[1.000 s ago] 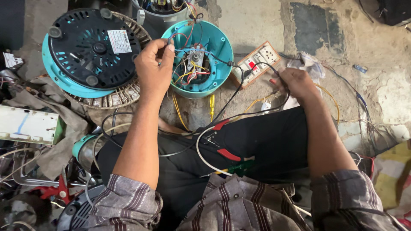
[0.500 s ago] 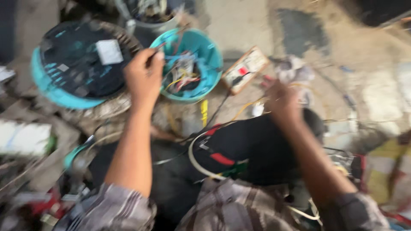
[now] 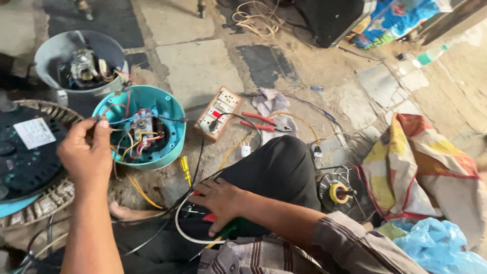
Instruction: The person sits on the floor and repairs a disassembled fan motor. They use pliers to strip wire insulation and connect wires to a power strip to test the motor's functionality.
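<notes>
On dusty floor tiles, left hand pinching wires at the teal housing should hold steady, while right hand rests spread on tools.

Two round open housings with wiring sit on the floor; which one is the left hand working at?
The teal housing, nearer the person. The left hand pinches a wire at its rim, while the grey housing behind it is untouched.

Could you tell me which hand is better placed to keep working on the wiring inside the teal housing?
The left hand, probably: it already pinches a wire at the rim of the teal housing. The right hand rests low on the lap, beside red-handled tools, farther from the housing.
</notes>
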